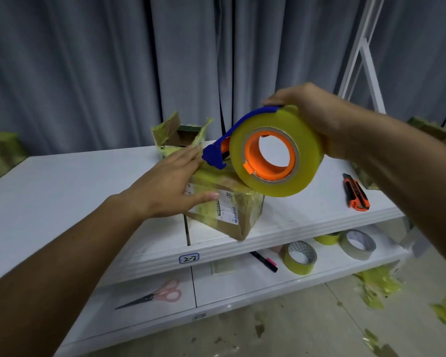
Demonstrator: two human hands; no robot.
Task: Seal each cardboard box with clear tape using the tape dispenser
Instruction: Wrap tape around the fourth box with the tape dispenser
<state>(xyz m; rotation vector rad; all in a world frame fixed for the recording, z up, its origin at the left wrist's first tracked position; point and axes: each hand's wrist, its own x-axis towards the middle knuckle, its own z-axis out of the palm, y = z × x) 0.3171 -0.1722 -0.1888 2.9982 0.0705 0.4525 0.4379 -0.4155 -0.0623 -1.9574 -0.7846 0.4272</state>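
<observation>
Centre of frame: cardboard box (227, 210), closed and wrapped in yellowish tape, printed labels on its near face, standing on the white bench (62, 181) close to the front edge. Left hand (165, 184) laid flat against the box's left side and top corner, fingers straight, thumb stretched along the labelled face, nothing gripped. Right hand (312, 117), right of centre, curled round the far side of the tape dispenser (265, 150), holding it raised above the box's right part; whether the roll touches the box top cannot be told. Dispenser: thick roll of clear yellowish tape on an orange hub, blue frame arching over the roll to a blue cutter head at its left, just beside the left fingertips. Behind the first box, centre: second cardboard box (178, 135), flaps open and upright, ragged tape along their edges. Right edge of bench: orange-and-black utility knife (355, 193). Lower shelf (242, 284), below the bench: two tape rolls (300, 257) (357, 244), a black marker (264, 261), pink-handled scissors (152, 296) at lower left. Bench front edge: label reading "2-2" (189, 258). Lower right: floor (294, 331) strewn with crumpled tape scraps. Background: grey curtain (88, 60), white frame (363, 52) at upper right.
</observation>
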